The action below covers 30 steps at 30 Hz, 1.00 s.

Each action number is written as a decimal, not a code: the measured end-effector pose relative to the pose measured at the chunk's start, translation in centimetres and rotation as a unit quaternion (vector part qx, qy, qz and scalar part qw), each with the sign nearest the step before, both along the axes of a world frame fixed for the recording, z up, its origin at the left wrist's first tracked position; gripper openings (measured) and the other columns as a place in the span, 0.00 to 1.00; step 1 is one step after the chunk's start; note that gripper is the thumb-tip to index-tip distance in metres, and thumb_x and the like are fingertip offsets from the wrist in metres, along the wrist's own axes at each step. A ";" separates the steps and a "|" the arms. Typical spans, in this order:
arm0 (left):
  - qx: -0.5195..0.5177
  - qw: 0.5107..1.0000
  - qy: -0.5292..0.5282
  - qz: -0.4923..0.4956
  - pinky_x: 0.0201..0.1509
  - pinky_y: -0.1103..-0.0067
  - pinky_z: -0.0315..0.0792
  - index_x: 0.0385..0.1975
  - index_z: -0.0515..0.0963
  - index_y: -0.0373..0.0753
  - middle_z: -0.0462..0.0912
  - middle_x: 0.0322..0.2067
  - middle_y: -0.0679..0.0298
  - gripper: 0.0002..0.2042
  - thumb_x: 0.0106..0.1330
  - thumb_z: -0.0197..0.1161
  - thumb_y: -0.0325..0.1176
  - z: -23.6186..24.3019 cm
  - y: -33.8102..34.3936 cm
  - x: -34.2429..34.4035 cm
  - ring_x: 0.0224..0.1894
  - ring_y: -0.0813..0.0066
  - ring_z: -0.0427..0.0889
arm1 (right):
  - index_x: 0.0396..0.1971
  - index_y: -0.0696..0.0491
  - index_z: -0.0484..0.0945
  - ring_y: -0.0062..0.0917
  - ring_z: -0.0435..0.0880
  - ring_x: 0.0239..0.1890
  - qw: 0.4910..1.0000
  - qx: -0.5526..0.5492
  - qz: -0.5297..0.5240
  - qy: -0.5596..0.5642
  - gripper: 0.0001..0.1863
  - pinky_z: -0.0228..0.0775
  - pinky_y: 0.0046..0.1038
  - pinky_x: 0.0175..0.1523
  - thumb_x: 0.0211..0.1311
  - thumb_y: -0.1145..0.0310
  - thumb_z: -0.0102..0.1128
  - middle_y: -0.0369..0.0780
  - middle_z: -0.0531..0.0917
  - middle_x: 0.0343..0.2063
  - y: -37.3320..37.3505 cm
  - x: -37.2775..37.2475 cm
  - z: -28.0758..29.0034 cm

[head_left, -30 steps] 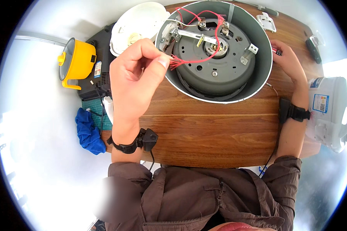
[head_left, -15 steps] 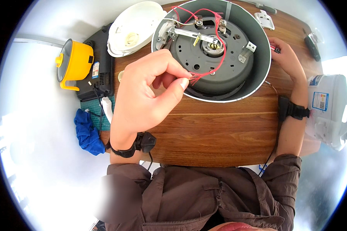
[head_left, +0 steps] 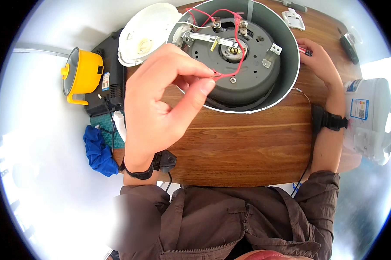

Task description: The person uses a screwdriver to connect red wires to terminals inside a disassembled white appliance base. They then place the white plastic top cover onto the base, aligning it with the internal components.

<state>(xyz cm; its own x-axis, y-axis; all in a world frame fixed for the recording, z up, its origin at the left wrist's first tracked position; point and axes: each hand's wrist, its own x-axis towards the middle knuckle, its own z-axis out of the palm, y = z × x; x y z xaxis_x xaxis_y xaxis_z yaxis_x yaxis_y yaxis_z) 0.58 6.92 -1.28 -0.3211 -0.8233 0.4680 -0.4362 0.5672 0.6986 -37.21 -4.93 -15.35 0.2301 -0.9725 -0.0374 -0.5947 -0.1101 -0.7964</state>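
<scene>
My left hand (head_left: 160,104) pinches the frayed end of a red wire (head_left: 225,75) between thumb and index finger, over an open round grey appliance housing (head_left: 293,76). Inside lie a dark metal plate (head_left: 251,82) with screws and holes, a silver bar (head_left: 199,37), metal brackets and more red and white wires. My right hand (head_left: 319,63) is at the outer right side of the housing, fingers closed on a small red-and-black object (head_left: 306,52), partly hidden.
A white lid (head_left: 158,24) stands upper left, beside a black appliance (head_left: 115,73) and yellow pot (head_left: 80,73). Below lie a blue cloth (head_left: 98,154) and green mat (head_left: 106,121). A white plastic part (head_left: 293,18), dark tool (head_left: 349,50) and translucent container (head_left: 366,125) are at right.
My left hand has moved rightward with the red wire's end, first dipping down, then rising slightly. The view has shifted a little. My right hand stays beside the housing.
</scene>
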 end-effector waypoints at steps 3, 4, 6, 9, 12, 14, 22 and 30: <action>-0.033 0.999 0.022 0.003 0.38 0.82 0.74 0.34 0.84 0.32 0.84 0.32 0.62 0.04 0.60 0.69 0.19 0.2 -0.2 -0.2 0.32 0.74 0.81 | 0.53 0.59 0.82 0.25 0.83 0.46 1.000 -0.017 0.007 -0.008 0.21 0.72 0.28 0.56 0.65 0.61 0.65 0.42 0.88 0.42 -0.3 -0.4 -0.7; -0.046 0.999 0.024 -0.001 0.38 0.82 0.74 0.34 0.83 0.32 0.85 0.33 0.61 0.04 0.60 0.69 0.19 0.1 -0.4 -0.3 0.33 0.74 0.81 | 0.53 0.58 0.82 0.26 0.83 0.46 1.000 -0.012 0.005 -0.012 0.21 0.72 0.28 0.56 0.65 0.61 0.65 0.42 0.88 0.42 -0.3 -0.4 -0.6; -0.060 0.998 0.034 -0.004 0.39 0.81 0.75 0.34 0.83 0.32 0.86 0.34 0.61 0.05 0.61 0.68 0.18 -0.2 -0.5 -0.6 0.33 0.73 0.82 | 0.53 0.58 0.82 0.26 0.84 0.45 1.000 -0.002 0.001 -0.019 0.21 0.73 0.29 0.56 0.65 0.62 0.65 0.43 0.88 0.42 -0.1 0.0 -0.4; -0.040 0.998 0.050 -0.010 0.41 0.80 0.76 0.35 0.83 0.32 0.86 0.34 0.60 0.06 0.59 0.69 0.16 -0.3 -0.4 -1.3 0.35 0.71 0.83 | 0.52 0.58 0.82 0.28 0.84 0.45 1.000 -0.026 0.006 0.006 0.20 0.73 0.29 0.56 0.65 0.62 0.65 0.44 0.88 0.42 -0.1 0.0 -0.3; -0.044 0.998 0.037 -0.015 0.43 0.79 0.78 0.36 0.83 0.32 0.87 0.35 0.59 0.09 0.58 0.68 0.14 -0.5 -0.4 -1.8 0.38 0.70 0.85 | 0.55 0.61 0.80 0.25 0.82 0.50 0.998 -0.015 0.010 0.055 0.21 0.71 0.28 0.59 0.67 0.64 0.62 0.42 0.87 0.47 -0.1 0.2 0.4; -0.032 0.999 0.011 -0.040 0.48 0.76 0.79 0.38 0.81 0.32 0.86 0.39 0.56 0.08 0.62 0.66 0.14 -0.4 -0.4 -1.9 0.43 0.68 0.85 | 0.54 0.60 0.81 0.27 0.83 0.48 0.998 -0.031 0.005 0.049 0.21 0.72 0.29 0.58 0.66 0.63 0.64 0.43 0.87 0.45 0.0 0.0 0.1; 0.031 0.997 0.020 -0.066 0.50 0.75 0.79 0.40 0.81 0.32 0.89 0.39 0.54 0.09 0.64 0.65 0.14 0.0 -0.8 -3.0 0.44 0.67 0.88 | 0.52 0.57 0.82 0.30 0.86 0.44 0.999 -0.047 -0.006 0.026 0.20 0.75 0.31 0.54 0.63 0.62 0.67 0.46 0.88 0.41 0.1 0.0 -0.2; -0.061 0.996 -0.015 -0.066 0.40 0.81 0.78 0.36 0.83 0.34 0.89 0.36 0.60 0.10 0.58 0.67 0.13 -0.6 -1.3 -2.3 0.36 0.72 0.86 | 0.53 0.59 0.81 0.27 0.83 0.46 0.997 -0.046 0.007 0.058 0.21 0.73 0.29 0.56 0.65 0.63 0.64 0.43 0.87 0.43 -0.2 0.0 -0.1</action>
<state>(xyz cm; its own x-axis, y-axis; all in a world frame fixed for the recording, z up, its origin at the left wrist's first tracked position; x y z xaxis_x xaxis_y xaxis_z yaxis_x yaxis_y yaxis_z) -1.71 5.65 -1.90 -0.4375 -0.7114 0.5500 -0.3722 0.7000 0.6095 -37.21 -5.11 -15.49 0.2425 -0.9698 0.0243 -0.6799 -0.1878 -0.7089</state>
